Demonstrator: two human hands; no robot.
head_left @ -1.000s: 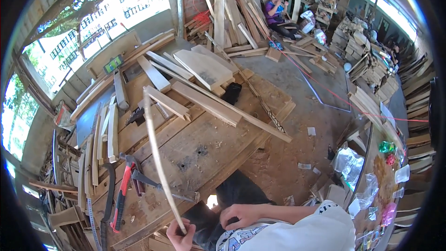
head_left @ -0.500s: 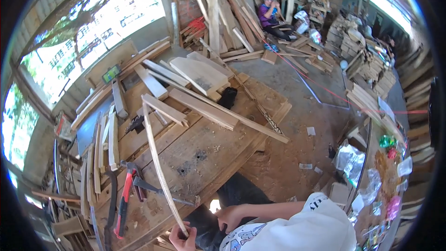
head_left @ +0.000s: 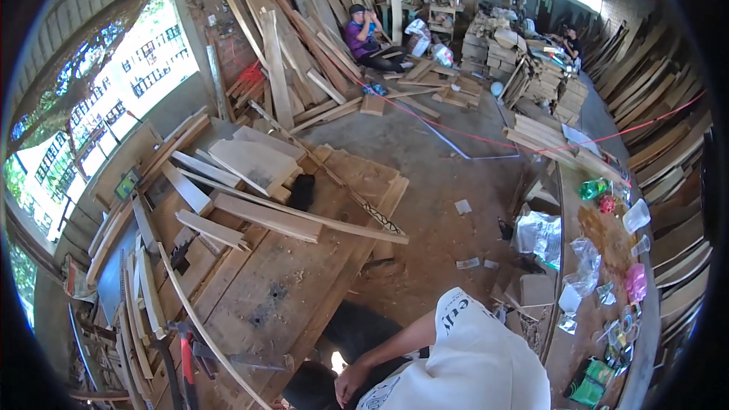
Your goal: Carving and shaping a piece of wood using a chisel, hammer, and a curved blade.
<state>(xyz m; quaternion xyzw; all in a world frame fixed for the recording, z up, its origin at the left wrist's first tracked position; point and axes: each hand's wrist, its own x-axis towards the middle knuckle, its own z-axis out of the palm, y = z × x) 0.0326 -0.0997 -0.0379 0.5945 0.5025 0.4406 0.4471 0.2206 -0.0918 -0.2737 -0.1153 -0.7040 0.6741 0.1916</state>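
Observation:
A long thin wooden strip (head_left: 199, 317) slants across the left of the workbench (head_left: 304, 300), its lower end running out at the bottom edge of the picture. My left hand is out of view. On my dark-trousered lap lies my right hand (head_left: 351, 384), fingers curled together, with nothing seen in it. The strip passes over a group of tools: a hammer with a red handle (head_left: 187, 361), a dark metal bar (head_left: 168, 372) and another tool with a dark shaft (head_left: 247, 361).
Boards (head_left: 266, 220) and narrow strips (head_left: 148, 296) lie on the bench. Leaning planks (head_left: 277, 76) stand behind. A person (head_left: 364, 38) sits at the back, another (head_left: 571, 44) farther right. A side table (head_left: 588, 228) holds plastic bags and a green bottle (head_left: 593, 189). A red line (head_left: 486, 139) crosses the room.
My view has swung to the right, so the scene sits farther left. My left hand, which gripped the strip's near end, has left the picture. The right hand still lies on my lap.

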